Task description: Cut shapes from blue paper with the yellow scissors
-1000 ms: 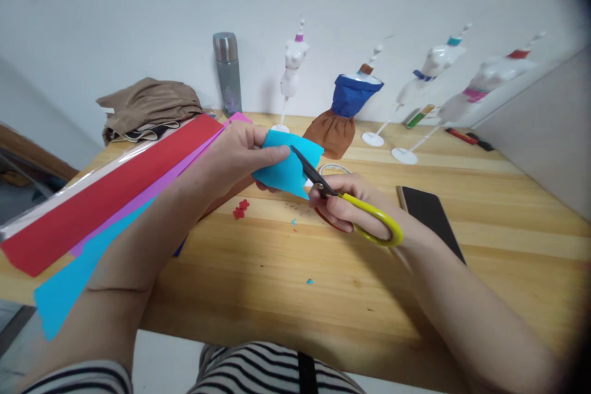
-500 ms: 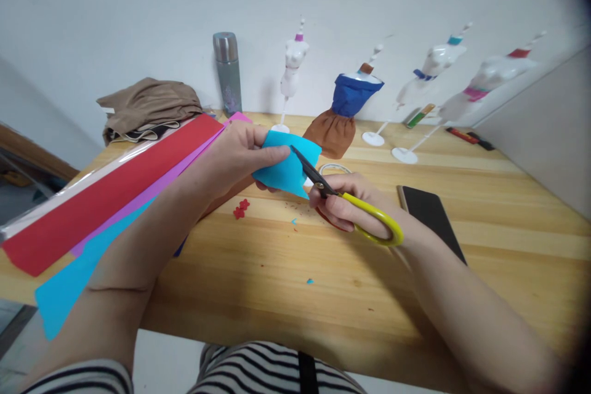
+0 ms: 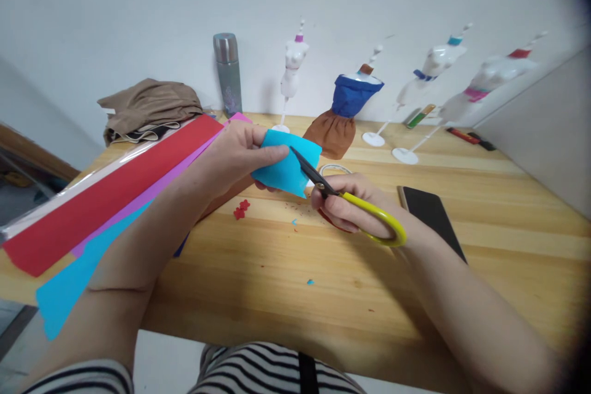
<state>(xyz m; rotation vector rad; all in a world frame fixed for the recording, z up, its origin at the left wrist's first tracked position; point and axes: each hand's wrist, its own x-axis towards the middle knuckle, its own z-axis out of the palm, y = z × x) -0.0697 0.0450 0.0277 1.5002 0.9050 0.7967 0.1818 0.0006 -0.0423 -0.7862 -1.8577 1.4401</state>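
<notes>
Pinched between the thumb and fingers of my left hand (image 3: 252, 146) is a piece of bright blue crepe paper (image 3: 289, 173), raised above the table. My right hand (image 3: 346, 202) is closed around yellow-handled scissors (image 3: 376, 215). Their dark blades lie over the face of the paper, with the tips close to my left thumb. The paper's lower right corner has a jagged cut edge. Below the hands, small red flower-shaped cutouts (image 3: 241, 209) rest on the wood, along with tiny red and blue scraps (image 3: 310, 282).
Red paper (image 3: 115, 191), purple and blue sheets lie at the left, beside a folded brown cloth (image 3: 150, 104). A grey flask (image 3: 228, 80) stands by the wall. Several small mannequins line the back, one in a blue and brown paper dress (image 3: 355, 95). A dark phone (image 3: 431, 218) lies right.
The scissors and my right hand have shifted very slightly to the right and down. My left hand and the blue paper stay almost in place.
</notes>
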